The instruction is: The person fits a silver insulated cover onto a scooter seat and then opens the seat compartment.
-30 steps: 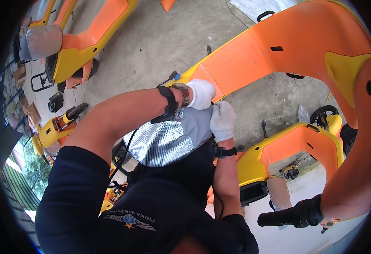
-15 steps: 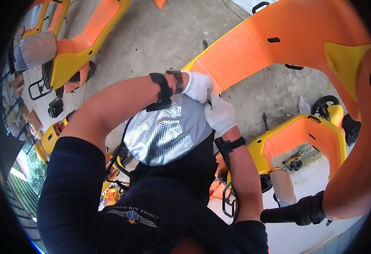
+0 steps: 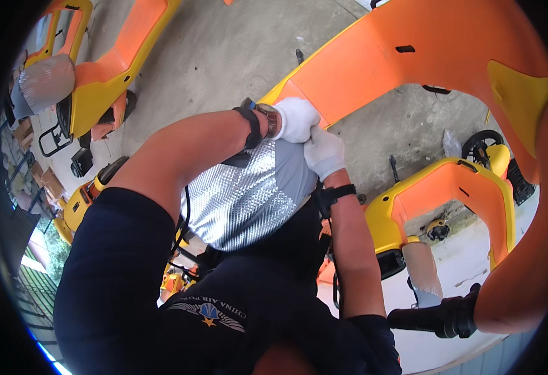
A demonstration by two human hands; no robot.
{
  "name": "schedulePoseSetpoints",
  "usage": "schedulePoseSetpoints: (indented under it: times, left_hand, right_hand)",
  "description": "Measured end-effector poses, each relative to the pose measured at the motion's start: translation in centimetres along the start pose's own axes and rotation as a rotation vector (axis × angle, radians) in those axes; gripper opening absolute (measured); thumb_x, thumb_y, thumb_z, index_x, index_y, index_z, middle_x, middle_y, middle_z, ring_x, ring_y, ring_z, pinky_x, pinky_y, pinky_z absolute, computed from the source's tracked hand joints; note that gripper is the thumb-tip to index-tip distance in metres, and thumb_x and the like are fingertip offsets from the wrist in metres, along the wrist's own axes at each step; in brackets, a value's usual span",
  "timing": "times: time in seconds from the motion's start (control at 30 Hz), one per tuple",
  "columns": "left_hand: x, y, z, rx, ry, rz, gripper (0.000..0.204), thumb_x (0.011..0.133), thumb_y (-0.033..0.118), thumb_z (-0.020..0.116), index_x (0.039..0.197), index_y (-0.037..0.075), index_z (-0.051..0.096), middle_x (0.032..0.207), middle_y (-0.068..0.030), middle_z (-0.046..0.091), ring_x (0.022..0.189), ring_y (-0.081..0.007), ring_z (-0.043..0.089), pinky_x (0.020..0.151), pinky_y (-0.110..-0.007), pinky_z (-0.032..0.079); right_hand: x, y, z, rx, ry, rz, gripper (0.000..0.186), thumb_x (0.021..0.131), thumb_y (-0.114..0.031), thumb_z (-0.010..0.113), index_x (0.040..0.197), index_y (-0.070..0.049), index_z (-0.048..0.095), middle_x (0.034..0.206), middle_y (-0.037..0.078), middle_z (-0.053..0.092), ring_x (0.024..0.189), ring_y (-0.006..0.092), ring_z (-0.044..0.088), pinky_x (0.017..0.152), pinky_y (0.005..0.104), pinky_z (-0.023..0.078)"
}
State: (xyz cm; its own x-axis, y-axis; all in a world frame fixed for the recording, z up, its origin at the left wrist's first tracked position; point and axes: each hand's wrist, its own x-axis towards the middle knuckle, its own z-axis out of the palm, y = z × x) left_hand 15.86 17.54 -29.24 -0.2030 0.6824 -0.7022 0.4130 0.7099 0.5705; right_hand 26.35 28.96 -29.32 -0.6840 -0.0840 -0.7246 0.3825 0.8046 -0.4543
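1. Both gloved hands have shifted a little leftward and higher in the view since the earlier frames, and the right hand (image 3: 324, 152), which a second ago sat lower beside the silver pad, now presses up against the left hand (image 3: 296, 119).
2. Left hand: white glove, a watch and a black strap at the wrist, fingers curled closed at the lower end of the big orange and yellow body shell (image 3: 411, 69), touching its edge; what exactly it grips is hidden by the glove.
3. Right hand: white glove, black strap at the wrist, fingers bent and closed over the top corner of the silver quilted pad (image 3: 242, 200), just under the left hand.
4. That pad lies against the person's dark-shirted chest, between the two forearms, with a grey strip along its right side.
5. Orange shell arches from the hands up and round the right side of the view, above the concrete floor (image 3: 224, 56).
6. Lower right, a smaller orange and yellow ride-on frame (image 3: 455, 194) stands on the floor, with a black wheel (image 3: 483, 144) beyond it.
7. A black handle grip (image 3: 436, 319) juts out at the bottom right.
8. More orange and yellow shells (image 3: 111, 75) lie at the upper left, well apart from the hands.
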Motion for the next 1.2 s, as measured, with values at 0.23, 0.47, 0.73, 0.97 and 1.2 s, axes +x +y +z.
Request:
schedulePoseSetpoints:
  times: [0.23, 0.47, 0.73, 0.97, 1.2]
  left_hand:
    - [-0.3, -0.8, 0.5, 0.041, 0.139, 0.079, 0.016, 0.067, 0.021, 0.06, 0.074, 0.008, 0.067, 0.073, -0.0166, 0.065, 0.074, -0.0379, 0.063, 0.064, -0.046, 0.05]
    - [-0.5, -0.1, -0.1, 0.077, 0.179, 0.084, 0.015, 0.067, 0.02, 0.059, 0.072, 0.008, 0.065, 0.071, -0.0162, 0.064, 0.072, -0.0383, 0.062, 0.063, -0.047, 0.049]
    - [-0.8, 0.1, -0.1, 0.093, 0.137, 0.065, 0.015, 0.067, 0.02, 0.058, 0.071, 0.007, 0.064, 0.071, -0.0171, 0.063, 0.072, -0.0393, 0.061, 0.065, -0.047, 0.049]
    - [-0.6, 1.6, -1.1, 0.247, -0.012, 0.134, 0.018, 0.067, 0.016, 0.058, 0.079, 0.007, 0.068, 0.075, -0.0163, 0.065, 0.076, -0.0389, 0.063, 0.067, -0.047, 0.05]
    - [1.7, 5.4, -0.5, 0.411, -0.399, 0.177, 0.022, 0.076, 0.014, 0.061, 0.091, 0.004, 0.074, 0.086, -0.0175, 0.07, 0.084, -0.0355, 0.068, 0.072, -0.042, 0.054]
  right_hand:
    - [-0.1, 2.5, 0.1, 0.607, 0.011, -0.088, 0.026, 0.088, -0.025, 0.056, 0.098, -0.003, 0.066, 0.086, 0.019, 0.068, 0.081, 0.0316, 0.066, 0.073, 0.0379, 0.05]
    - [-4.2, 5.6, -0.2, 1.099, -0.337, -0.043, 0.022, 0.08, -0.013, 0.064, 0.098, 0.0, 0.063, 0.083, 0.001, 0.061, 0.076, 0.009, 0.055, 0.071, 0.0261, 0.045]
    - [-7.4, 6.4, 0.9, 0.842, -0.407, 0.066, 0.017, 0.078, -0.014, 0.062, 0.083, -0.001, 0.054, 0.065, 0.005, 0.057, 0.061, 0.0205, 0.057, 0.059, 0.035, 0.047]
    - [-8.4, 5.0, 3.9, 0.296, 0.006, 0.059, 0.019, 0.079, -0.023, 0.056, 0.081, -0.005, 0.052, 0.074, 0.02, 0.061, 0.075, 0.0419, 0.061, 0.066, 0.0494, 0.047]
    - [-7.3, 5.7, 5.0, 0.353, 0.044, 0.102, 0.013, 0.078, -0.021, 0.055, 0.08, -0.008, 0.054, 0.076, 0.02, 0.062, 0.076, 0.0424, 0.06, 0.068, 0.0498, 0.047]
